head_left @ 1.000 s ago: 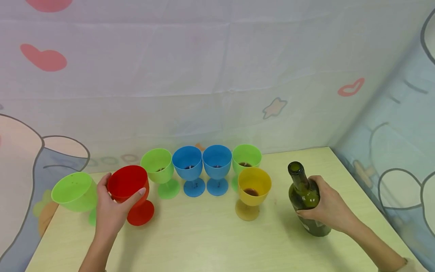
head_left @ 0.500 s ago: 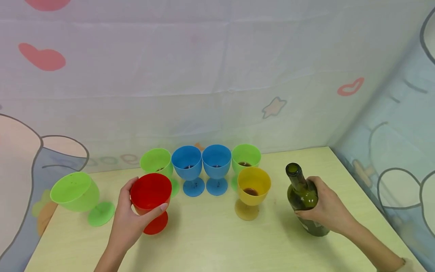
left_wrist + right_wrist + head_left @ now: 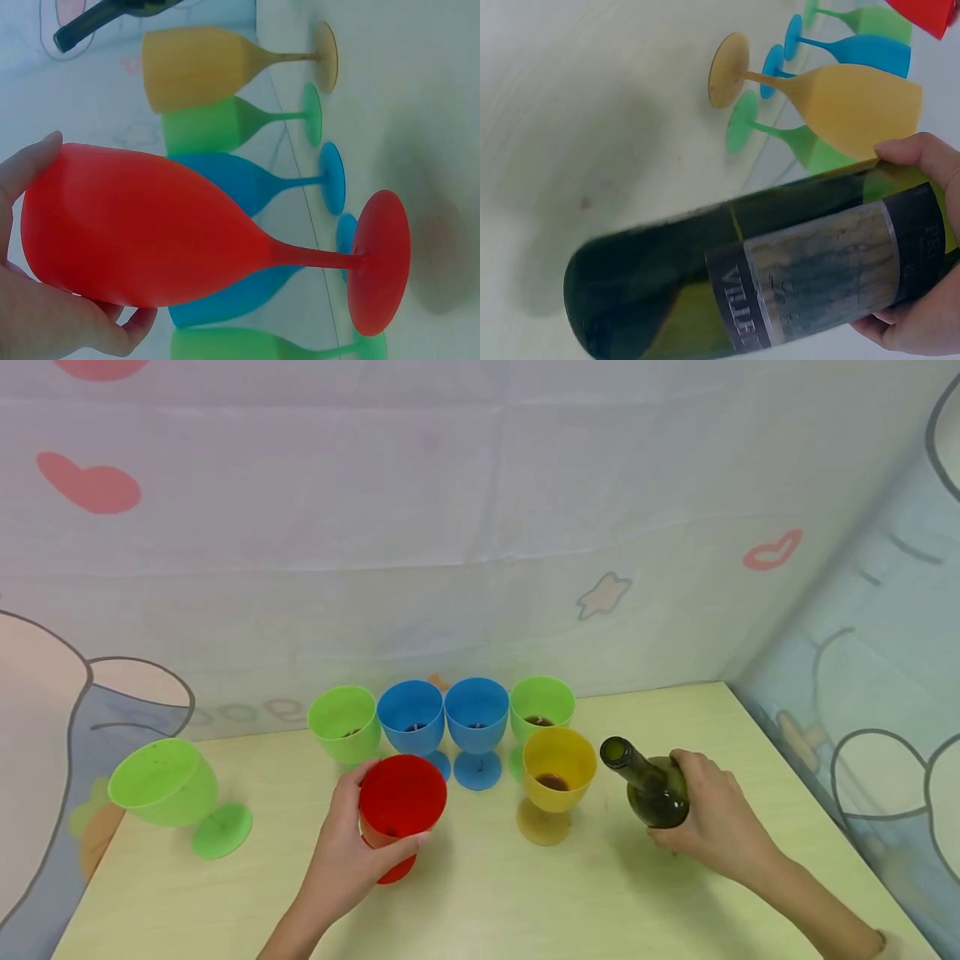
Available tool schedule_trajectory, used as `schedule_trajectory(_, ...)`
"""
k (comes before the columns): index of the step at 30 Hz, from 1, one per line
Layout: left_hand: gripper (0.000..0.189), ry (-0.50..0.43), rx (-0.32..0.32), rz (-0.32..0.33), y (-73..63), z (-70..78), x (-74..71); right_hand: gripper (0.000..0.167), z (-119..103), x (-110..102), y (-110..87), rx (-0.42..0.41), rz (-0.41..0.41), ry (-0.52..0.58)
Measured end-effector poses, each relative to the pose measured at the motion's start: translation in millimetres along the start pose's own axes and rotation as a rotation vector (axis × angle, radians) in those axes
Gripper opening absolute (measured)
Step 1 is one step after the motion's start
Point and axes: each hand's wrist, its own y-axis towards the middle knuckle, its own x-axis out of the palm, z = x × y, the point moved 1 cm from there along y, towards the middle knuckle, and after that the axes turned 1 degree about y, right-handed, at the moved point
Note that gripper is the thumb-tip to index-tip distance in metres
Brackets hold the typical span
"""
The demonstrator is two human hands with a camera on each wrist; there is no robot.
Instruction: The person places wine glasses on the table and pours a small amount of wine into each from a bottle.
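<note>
My left hand [image 3: 348,852] grips a red goblet [image 3: 403,797] by its bowl, thumb on the near side. In the left wrist view the goblet's foot [image 3: 381,262] hangs over the table with a shadow beneath it. My right hand [image 3: 723,818] holds a dark green wine bottle [image 3: 656,793] round its upper body, neck tilted to the left. A printed label [image 3: 825,262] shows on the bottle in the right wrist view. Between the two hands stands a yellow goblet [image 3: 558,768] with dark liquid in it.
Behind, a row holds a green goblet [image 3: 345,724], two blue goblets [image 3: 411,717] and another green goblet [image 3: 543,700], with dark liquid inside. A separate green goblet [image 3: 165,785] stands far left. A printed cloth [image 3: 480,527] hangs behind the pale wooden table [image 3: 495,902].
My left hand has carried the red goblet rightward from beside the far-left green goblet to in front of the row. My right hand has lifted and tilted the bottle, its neck swinging left.
</note>
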Motion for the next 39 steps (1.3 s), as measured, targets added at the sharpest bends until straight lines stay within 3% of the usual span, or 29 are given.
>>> schedule_trajectory(7,0.087,0.001,0.043,-0.051,2.2,10.4,17.8,0.068,-12.2,-0.2,1.3,-0.168,0.115,-0.203)
schedule_trajectory(17,0.089,-0.034,0.076,-0.142,2.7,27.6,39.2,0.077,-29.6,-2.4,6.2,-0.301,0.16,-0.402)
schedule_trajectory(27,0.088,-0.032,0.131,-0.224,0.5,38.2,49.4,0.078,-43.6,-4.3,9.4,-0.397,0.197,-0.478)
schedule_trajectory(34,0.086,-0.011,0.167,-0.269,0.4,44.0,53.6,0.077,-49.3,-5.6,11.2,-0.418,0.186,-0.532)
schedule_trajectory(39,0.086,0.023,0.17,-0.284,0.9,45.2,54.3,0.068,-52.3,-6.4,13.2,-0.439,0.213,-0.571)
